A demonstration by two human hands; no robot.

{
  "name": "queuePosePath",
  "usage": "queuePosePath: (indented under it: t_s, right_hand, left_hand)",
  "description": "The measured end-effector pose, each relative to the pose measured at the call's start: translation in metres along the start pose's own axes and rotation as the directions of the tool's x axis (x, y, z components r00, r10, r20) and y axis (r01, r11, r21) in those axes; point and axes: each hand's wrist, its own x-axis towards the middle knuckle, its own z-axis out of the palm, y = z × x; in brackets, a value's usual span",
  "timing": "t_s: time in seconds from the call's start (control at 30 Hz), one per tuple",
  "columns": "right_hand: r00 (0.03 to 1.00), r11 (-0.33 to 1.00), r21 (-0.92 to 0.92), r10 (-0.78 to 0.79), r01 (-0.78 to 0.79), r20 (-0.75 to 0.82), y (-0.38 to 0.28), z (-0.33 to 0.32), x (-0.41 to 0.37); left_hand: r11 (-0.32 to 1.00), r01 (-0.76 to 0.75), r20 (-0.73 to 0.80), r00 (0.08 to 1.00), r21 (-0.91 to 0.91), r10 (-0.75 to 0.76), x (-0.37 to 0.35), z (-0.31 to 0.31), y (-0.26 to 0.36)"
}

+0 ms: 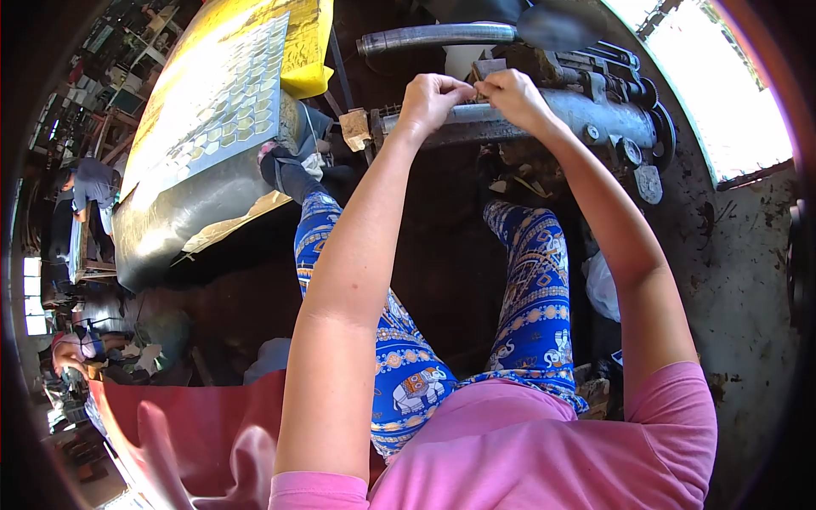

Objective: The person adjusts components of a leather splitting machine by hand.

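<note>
Both hands are raised at the upper middle of the head view, with their fingertips close together. My left hand point(433, 102) is closed in a pinch, thumb against fingers. Facing it, my right hand point(512, 95) also pinches at the fingertips. Whatever lies between the fingers is too small to make out. Behind and below the hands runs a long grey metal cylinder point(552, 110) of a machine. A worn wooden block point(355, 129) is left of its near end.
A padded surface with yellow sheeting point(306, 47) and a sheet of hexagonal pieces point(242, 98) stands at the upper left. Red sheet material point(204, 425) lies lower left. Two other people point(95, 183) are at the far left. A metal tube point(438, 36) extends above the hands.
</note>
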Motion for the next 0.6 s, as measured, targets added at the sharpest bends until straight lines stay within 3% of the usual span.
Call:
queuePosePath:
  t_s: [0.2, 0.3, 0.4, 0.47, 0.6]
  right_hand:
    - [0.998, 0.999, 0.041, -0.007, 0.004, 0.065, -0.01, -0.009, 0.009]
    - [0.993, 0.975, 0.201, -0.078, 0.095, -0.094, -0.006, -0.002, -0.003]
    - [0.985, 0.973, 0.19, -0.105, 0.13, -0.139, -0.004, 0.008, -0.019]
    - [0.972, 0.985, 0.126, -0.091, 0.121, -0.218, -0.009, 0.013, -0.03]
    - [0.971, 0.981, 0.047, -0.177, 0.187, -0.161, -0.009, 0.011, -0.03]
  left_hand:
    - [0.997, 0.013, -0.008, 1.0, -0.081, -0.014, 0.0, -0.008, 0.0]
    - [1.0, -0.025, -0.007, 1.0, -0.007, 0.025, -0.005, -0.007, 0.003]
    - [0.995, -0.037, 0.017, 0.999, 0.091, 0.036, -0.007, 0.001, 0.002]
    - [0.981, -0.138, -0.04, 0.989, 0.139, 0.144, -0.007, 0.008, -0.003]
    - [0.944, -0.246, -0.071, 0.961, 0.222, 0.267, -0.005, 0.006, -0.015]
